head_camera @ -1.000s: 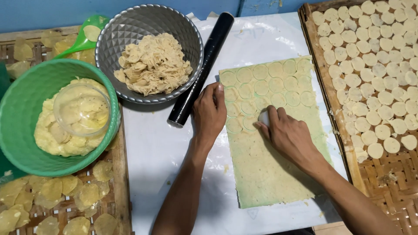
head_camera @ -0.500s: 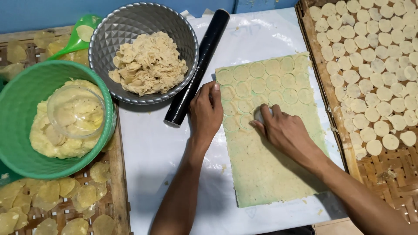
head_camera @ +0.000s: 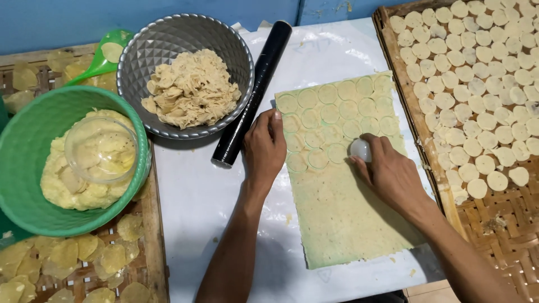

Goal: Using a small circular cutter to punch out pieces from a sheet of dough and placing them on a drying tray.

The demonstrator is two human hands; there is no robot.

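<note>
A flat rectangular sheet of pale yellow dough [head_camera: 342,213] lies on a white plastic-covered table [head_camera: 202,202]. Its upper part is marked with rows of cut circles. My right hand [head_camera: 387,171] presses a small round white cutter [head_camera: 360,150] into the dough at the lower edge of the cut rows. Fingers together, my left hand [head_camera: 265,147] rests flat on the sheet's left edge and holds it down. A black rolling pin [head_camera: 252,92] lies just left of that hand.
A grey metal bowl [head_camera: 140,56] holds dough scraps. A green bowl [head_camera: 17,146] at left holds dough lumps and a clear cup. A woven bamboo tray [head_camera: 505,224] at right carries several cut dough discs. Another woven tray [head_camera: 90,269] at lower left bears thin yellow pieces.
My right hand has shifted the cutter to the right along the row of circles. My left hand stays on the dough's left edge.
</note>
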